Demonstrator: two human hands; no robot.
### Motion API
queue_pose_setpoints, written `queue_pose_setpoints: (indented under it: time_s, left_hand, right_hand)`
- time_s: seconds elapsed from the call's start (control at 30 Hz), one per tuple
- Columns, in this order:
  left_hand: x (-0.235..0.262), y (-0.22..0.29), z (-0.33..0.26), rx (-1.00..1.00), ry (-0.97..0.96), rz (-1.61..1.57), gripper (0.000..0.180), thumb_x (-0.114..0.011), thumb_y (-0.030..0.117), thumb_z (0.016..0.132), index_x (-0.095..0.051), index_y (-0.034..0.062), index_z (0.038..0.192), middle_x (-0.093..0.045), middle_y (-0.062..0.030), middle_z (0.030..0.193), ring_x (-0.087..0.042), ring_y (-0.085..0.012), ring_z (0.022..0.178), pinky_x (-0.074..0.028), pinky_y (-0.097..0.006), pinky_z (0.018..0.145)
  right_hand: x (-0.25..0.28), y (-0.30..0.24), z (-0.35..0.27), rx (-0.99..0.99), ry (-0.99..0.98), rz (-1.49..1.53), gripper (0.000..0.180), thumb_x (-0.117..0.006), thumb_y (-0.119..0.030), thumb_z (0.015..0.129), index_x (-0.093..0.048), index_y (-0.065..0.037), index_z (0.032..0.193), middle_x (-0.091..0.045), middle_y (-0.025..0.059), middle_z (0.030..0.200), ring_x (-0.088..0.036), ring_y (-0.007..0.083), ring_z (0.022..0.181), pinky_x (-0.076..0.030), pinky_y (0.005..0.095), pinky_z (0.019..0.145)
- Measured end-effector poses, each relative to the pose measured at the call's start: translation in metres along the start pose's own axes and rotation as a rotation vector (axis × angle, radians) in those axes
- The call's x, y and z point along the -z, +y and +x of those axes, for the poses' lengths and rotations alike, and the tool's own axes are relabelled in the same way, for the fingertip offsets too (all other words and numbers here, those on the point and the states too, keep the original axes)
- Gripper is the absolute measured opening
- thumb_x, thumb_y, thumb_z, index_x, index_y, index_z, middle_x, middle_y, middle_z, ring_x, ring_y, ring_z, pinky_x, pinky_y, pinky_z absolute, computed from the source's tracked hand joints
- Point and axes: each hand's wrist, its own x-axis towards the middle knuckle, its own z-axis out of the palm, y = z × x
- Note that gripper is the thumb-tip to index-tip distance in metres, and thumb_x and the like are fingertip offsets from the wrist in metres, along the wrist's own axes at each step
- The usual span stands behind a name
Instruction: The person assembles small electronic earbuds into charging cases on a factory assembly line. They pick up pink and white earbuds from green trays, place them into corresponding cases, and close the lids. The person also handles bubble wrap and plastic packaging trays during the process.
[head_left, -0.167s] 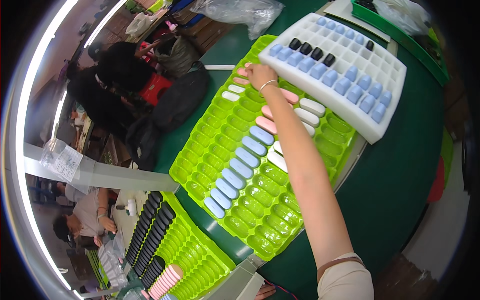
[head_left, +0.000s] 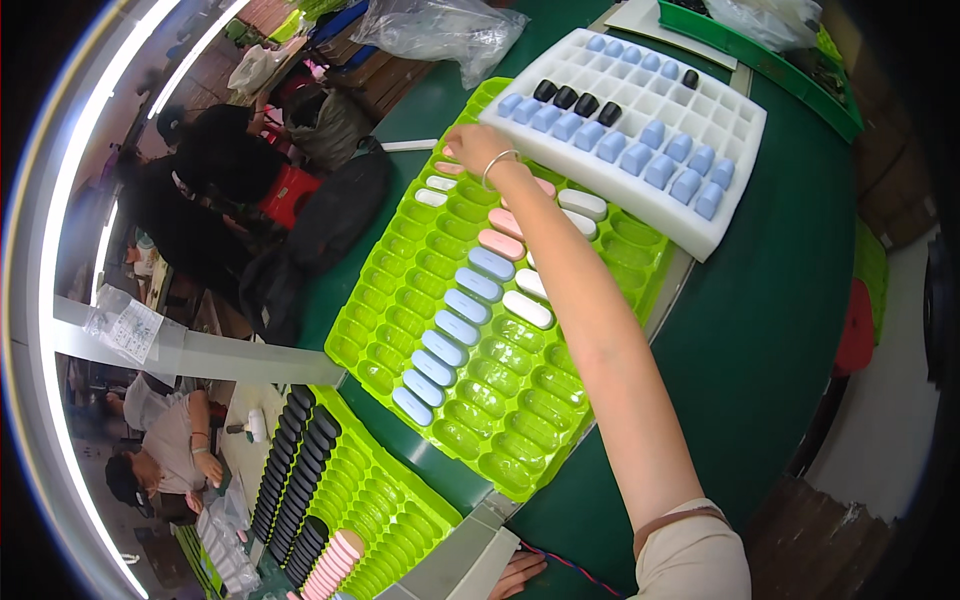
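My right hand (head_left: 472, 145) is stretched out to the far end of the lime green compartment tray (head_left: 400, 300), a bracelet on its wrist. Its fingers curl down over a pink oval piece (head_left: 450, 168) at the tray's far edge, beside the corner of the white foam tray (head_left: 730, 215). Whether it grips the piece is hidden. Rows of blue oval pieces (head_left: 455, 325), pink ones (head_left: 500, 243) and white ones (head_left: 527, 308) fill part of the green tray. Only the fingers of my left hand (head_left: 518, 576) show, at the bottom edge against a grey block (head_left: 455, 565).
The white foam tray holds blue pieces (head_left: 635, 158) and black ones (head_left: 575, 98). A second green tray (head_left: 400, 520) with black and pink pieces lies lower left. Plastic bags (head_left: 440, 30) lie at the back. Other people sit at the left (head_left: 170, 440).
My right hand has shifted slightly left along the far end of the green tray. Otherwise nothing has visibly changed.
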Motion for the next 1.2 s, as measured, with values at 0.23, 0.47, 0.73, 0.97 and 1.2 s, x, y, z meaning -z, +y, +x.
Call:
queue_pose_setpoints:
  time_s: [0.23, 0.47, 0.73, 0.97, 1.2]
  left_hand:
    - [0.018, 0.018, 0.009, -0.007, -0.026, 0.282, 0.049, -0.061, 0.016, 0.074, -0.054, 0.0120, 0.123, -0.051, -0.0037, 0.127, -0.049, -0.0179, 0.114, -0.032, -0.034, 0.101]
    - [0.021, 0.025, 0.016, -0.059, 0.062, 0.318, 0.049, -0.061, 0.008, 0.071, -0.055, 0.0064, 0.120, -0.053, -0.0073, 0.123, -0.052, -0.0216, 0.111, -0.039, -0.034, 0.097]
    - [0.017, 0.031, 0.014, -0.083, 0.114, 0.453, 0.050, -0.062, 0.011, 0.070, -0.053, 0.0116, 0.119, -0.053, -0.0035, 0.123, -0.051, -0.0195, 0.110, -0.036, -0.040, 0.099]
    - [-0.002, 0.016, -0.009, -0.286, 0.244, 0.743, 0.040, -0.052, 0.014, 0.078, -0.051, 0.0063, 0.118, -0.051, -0.0094, 0.125, -0.049, -0.0239, 0.114, -0.040, -0.036, 0.092]
    - [-0.029, 0.069, -0.062, -0.071, 0.353, 1.111, 0.019, -0.052, 0.019, 0.079, -0.058, 0.0072, 0.093, -0.056, -0.0104, 0.102, -0.049, -0.0219, 0.103, -0.034, -0.037, 0.093]
  right_hand:
    - [0.058, -0.021, -0.084, 0.262, -0.012, 0.220, 0.020, -0.056, -0.024, 0.082, -0.068, -0.014, 0.094, -0.068, 0.0091, 0.090, -0.064, 0.0301, 0.082, -0.049, 0.0397, 0.076]
    - [0.133, -0.054, -0.216, 0.261, -0.118, 0.369, 0.015, -0.055, -0.012, 0.084, -0.068, -0.006, 0.091, -0.068, 0.0063, 0.080, -0.065, 0.0177, 0.067, -0.050, 0.0278, 0.064]
    - [0.228, -0.208, -0.369, 0.760, 0.496, 0.584, 0.009, -0.047, 0.002, 0.089, -0.049, -0.005, 0.094, -0.065, 0.0130, 0.077, -0.058, 0.0150, 0.056, -0.048, 0.0268, 0.055]
    - [0.237, -0.362, -0.530, 1.428, 0.963, 0.907, 0.019, -0.055, -0.005, 0.085, -0.056, -0.012, 0.103, -0.053, 0.0006, 0.103, -0.048, 0.0139, 0.102, -0.047, 0.0251, 0.087]
    - [0.132, -0.514, -0.690, 1.319, 0.355, 1.599, 0.024, -0.056, 0.008, 0.078, -0.055, -0.006, 0.097, -0.048, -0.0005, 0.104, -0.048, 0.0116, 0.091, -0.049, 0.0265, 0.072]
